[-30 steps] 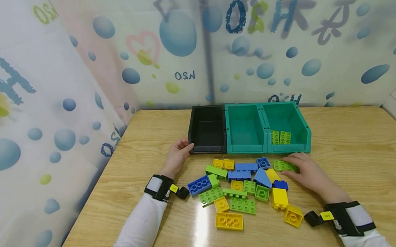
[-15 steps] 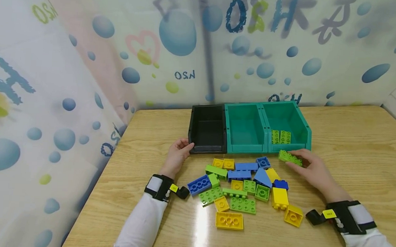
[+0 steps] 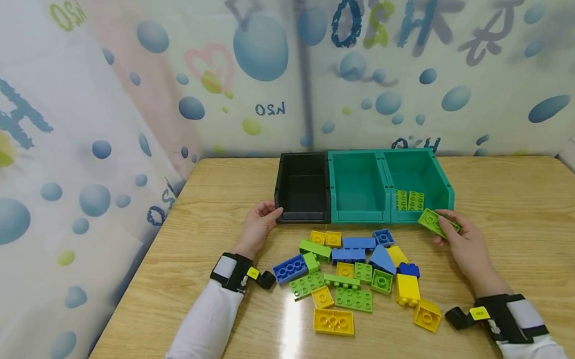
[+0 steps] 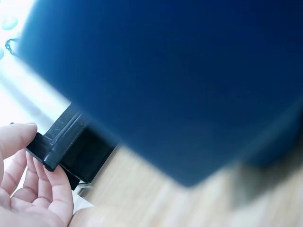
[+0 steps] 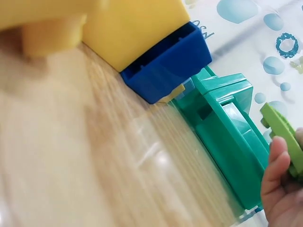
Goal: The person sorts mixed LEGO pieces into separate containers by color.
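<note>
At the front left corner of the black bin [image 3: 302, 216], my left hand [image 3: 257, 227] grips the rim. In the left wrist view, the thumb [image 4: 19, 137] lies over the black rim and the fingers curl below it. My right hand [image 3: 467, 251] pinches a light green toy building brick [image 3: 430, 220] between thumb and fingers. That brick is raised and tilted, overlapping the front right corner of the right green bin [image 3: 418, 216] in the head view. Fingers cover its right part. Two green bricks [image 3: 415, 200] stand inside that bin.
A second green bin [image 3: 358, 216] sits between the other two. Loose blue, yellow and green bricks, including a yellow brick [image 3: 334, 322], lie in front of the bins. A blurred blue shape [image 4: 165, 85] fills much of the left wrist view. A patterned curtain [image 3: 254, 65] hangs behind.
My right hand has lifted the green brick off the table, brought it to the right green bin's front corner and turned it over. The left hand stays on the black bin.
</note>
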A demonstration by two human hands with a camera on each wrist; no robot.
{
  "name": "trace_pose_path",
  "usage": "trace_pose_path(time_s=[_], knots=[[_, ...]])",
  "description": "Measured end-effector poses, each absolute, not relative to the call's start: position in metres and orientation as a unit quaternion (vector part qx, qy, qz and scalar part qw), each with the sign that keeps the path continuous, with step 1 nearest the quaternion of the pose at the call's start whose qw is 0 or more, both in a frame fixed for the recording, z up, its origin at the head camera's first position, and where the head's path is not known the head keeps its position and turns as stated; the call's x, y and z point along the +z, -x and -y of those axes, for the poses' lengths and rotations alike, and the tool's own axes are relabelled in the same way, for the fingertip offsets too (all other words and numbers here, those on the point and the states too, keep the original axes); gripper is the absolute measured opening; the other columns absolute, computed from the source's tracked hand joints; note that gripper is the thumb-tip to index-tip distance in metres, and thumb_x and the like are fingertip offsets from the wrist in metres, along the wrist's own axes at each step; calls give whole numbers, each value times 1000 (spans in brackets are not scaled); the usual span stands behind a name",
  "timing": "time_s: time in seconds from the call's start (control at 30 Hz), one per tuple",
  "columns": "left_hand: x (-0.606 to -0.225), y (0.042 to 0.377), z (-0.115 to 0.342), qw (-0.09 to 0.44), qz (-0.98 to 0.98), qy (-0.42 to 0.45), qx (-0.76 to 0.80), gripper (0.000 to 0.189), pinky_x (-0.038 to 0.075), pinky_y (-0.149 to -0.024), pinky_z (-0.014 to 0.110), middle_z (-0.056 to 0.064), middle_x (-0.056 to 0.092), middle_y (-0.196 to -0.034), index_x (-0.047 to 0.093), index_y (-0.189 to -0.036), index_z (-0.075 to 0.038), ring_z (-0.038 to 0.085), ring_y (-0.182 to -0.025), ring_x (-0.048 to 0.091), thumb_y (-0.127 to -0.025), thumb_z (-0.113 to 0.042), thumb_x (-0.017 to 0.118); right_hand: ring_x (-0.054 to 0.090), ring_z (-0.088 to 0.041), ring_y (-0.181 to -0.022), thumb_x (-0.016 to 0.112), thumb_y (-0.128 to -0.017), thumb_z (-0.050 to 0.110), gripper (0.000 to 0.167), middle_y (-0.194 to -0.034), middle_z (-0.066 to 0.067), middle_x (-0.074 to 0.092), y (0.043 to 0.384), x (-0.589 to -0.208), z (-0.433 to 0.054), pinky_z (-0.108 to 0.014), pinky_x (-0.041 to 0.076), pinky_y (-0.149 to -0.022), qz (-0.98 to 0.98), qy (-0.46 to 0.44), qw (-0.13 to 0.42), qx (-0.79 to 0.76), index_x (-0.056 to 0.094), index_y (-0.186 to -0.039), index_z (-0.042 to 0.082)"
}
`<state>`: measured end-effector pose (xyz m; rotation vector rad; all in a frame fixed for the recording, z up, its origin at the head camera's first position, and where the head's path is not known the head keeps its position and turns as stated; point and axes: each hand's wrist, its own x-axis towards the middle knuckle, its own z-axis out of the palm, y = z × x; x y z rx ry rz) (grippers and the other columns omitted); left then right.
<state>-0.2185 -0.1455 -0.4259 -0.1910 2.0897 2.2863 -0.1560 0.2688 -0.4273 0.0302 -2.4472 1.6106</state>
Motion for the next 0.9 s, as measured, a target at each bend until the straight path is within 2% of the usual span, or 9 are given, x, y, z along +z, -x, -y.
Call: trace_pose_path(time_s=[0.07,0.13,0.33,0.4,0.5,0.57,0.6,0.73,0.9], knots=[[-426,218,146,17,-673,64,737,9,38,-58,18,-3,47,-83,55,-93,-11,9,-72,44,-90,-6,62,56,3,-63,44,-101,23,18,-80,18,54,157,-427,-268,-12,47,-59,835,-11,114,538,52,-117,24],[-426,218,147,16,-671,65,738,9,38,-58,17,-3,47,-83,55,-93,-10,9,-71,43,-90,-5,62,55,3,-64,45,-100,23,17,-82,16,54,158,-424,-266,-11,46,-60,844,-11,122,523,51,-116,21],[-424,218,149,19,-675,67,735,9,38,-59,18,-3,48,-84,55,-95,-10,9,-73,44,-90,-6,62,50,13,-74,38,-103,20,37,-104,-9,53,164,-409,-258,-10,41,-62,885,-38,132,445,46,-132,0],[-424,217,150,20,-678,70,731,9,39,-60,18,-3,47,-85,55,-96,-10,10,-75,44,-90,-7,62,51,6,-85,34,-103,16,38,-112,-19,50,167,-404,-254,-8,38,-67,889,-66,141,430,44,-134,-3],[-423,217,151,19,-681,73,728,10,39,-61,18,-3,47,-85,55,-97,-9,10,-75,44,-91,-7,62,50,-17,-98,30,-103,9,38,-120,-27,44,174,-401,-247,-11,34,-76,896,-108,161,399,43,-136,-6],[-422,218,151,15,-681,75,728,9,39,-60,18,-3,47,-85,56,-97,-9,10,-74,44,-90,-7,62,46,-36,-103,32,-102,4,37,-123,-29,43,178,-401,-243,-23,39,-84,902,-131,176,372,43,-135,-8],[-422,218,150,15,-680,74,729,9,39,-60,18,-3,48,-84,56,-96,-9,10,-74,44,-90,-7,62,46,-40,-105,33,-101,2,36,-123,-30,43,180,-401,-242,-30,42,-87,906,-138,182,357,44,-135,-7],[-424,219,147,22,-680,66,730,8,39,-60,19,-4,49,-82,56,-94,-10,8,-70,45,-90,-8,63,44,-46,-112,37,-98,-6,36,-124,-28,47,185,-403,-241,-59,41,-88,920,-141,187,313,47,-133,-6],[-425,220,146,29,-679,71,730,11,39,-60,19,-4,47,-83,55,-98,-10,9,-71,44,-90,-9,63,49,-48,-110,40,-95,-9,38,-122,-30,51,195,-397,-245,-60,42,-89,941,-150,165,256,48,-132,-5]])
